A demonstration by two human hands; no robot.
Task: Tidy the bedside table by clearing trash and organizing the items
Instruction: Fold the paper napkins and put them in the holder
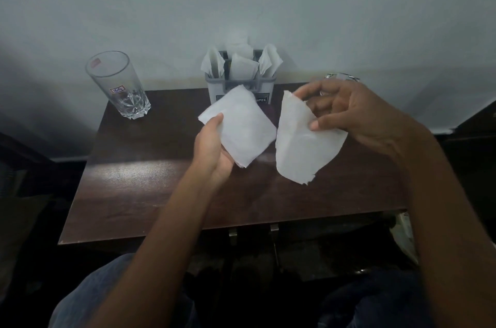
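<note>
Tissues are in both of our hands, above the dark bedside table (161, 180). Far to the left of our left hand (212, 145), an empty tall glass (118, 83) stands upright near the table's back left corner, with small labels on its side. Our left hand grips a folded tissue (239, 126), thumb on top and fingers curled under its lower left edge. Beyond our fingertips, a grey holder (241, 80) stands against the wall with more white tissues sticking up from its compartments; the folded tissue overlaps its front in our view. Just right of the folded tissue, and apart from it, a ragged tissue (303, 142) hangs looser, pinched between the thumb and fingertips of our right hand (357, 115). Behind that hand the rim of a second glass (341, 76) shows, mostly hidden.
</note>
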